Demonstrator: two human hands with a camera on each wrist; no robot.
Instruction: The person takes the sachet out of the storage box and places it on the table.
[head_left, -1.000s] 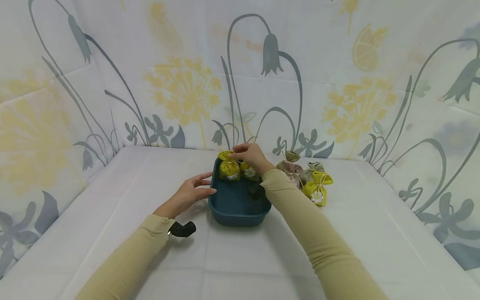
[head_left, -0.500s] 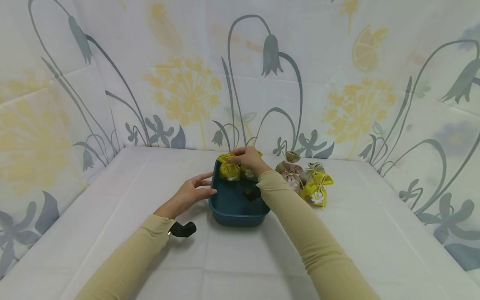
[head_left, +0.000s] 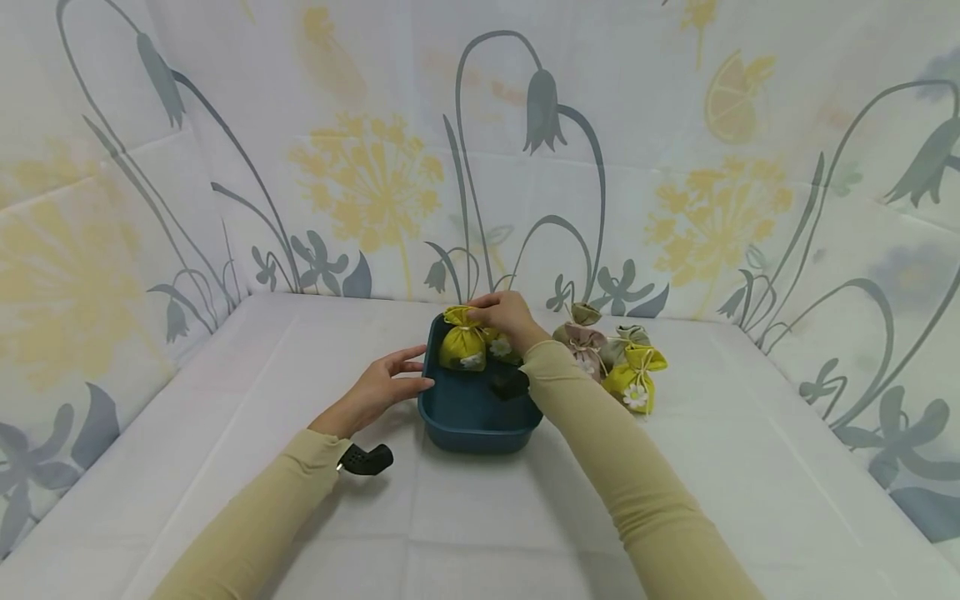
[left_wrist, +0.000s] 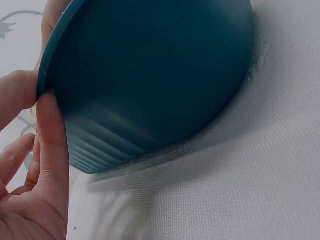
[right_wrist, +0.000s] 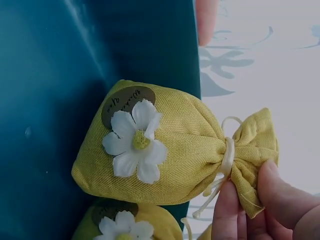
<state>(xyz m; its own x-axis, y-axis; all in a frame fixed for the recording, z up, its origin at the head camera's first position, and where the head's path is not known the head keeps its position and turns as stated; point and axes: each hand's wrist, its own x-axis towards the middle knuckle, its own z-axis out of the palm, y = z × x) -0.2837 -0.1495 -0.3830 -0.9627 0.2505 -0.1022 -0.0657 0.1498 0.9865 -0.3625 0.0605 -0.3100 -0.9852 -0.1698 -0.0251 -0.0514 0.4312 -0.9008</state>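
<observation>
A blue-green plastic basin (head_left: 480,437) sits on the table with two yellow drawstring pouches at its far end. With thumb and fingers, my right hand (head_left: 506,321) pinches the gathered top of the left yellow pouch (head_left: 463,346). This pouch (right_wrist: 150,142) bears a white cloth flower and a dark oval label, and its cord is tied round the neck. Beside it lies the second yellow pouch (head_left: 501,346), partly hidden by the right hand. My left hand (head_left: 375,387) touches the basin's left wall near the rim with loosely spread fingers (left_wrist: 52,135).
Right of the basin stands a cluster of pouches: a pinkish one (head_left: 581,346), a grey-green one (head_left: 626,337), an olive one (head_left: 585,313) and another yellow one (head_left: 633,383). A white cloth (head_left: 465,525) covers the table, and a flower-printed curtain (head_left: 480,167) hangs behind.
The left yellow pouch in my right hand has shifted slightly right and toward me inside the basin, its flower now showing more. My left hand and the basin stay where they were.
</observation>
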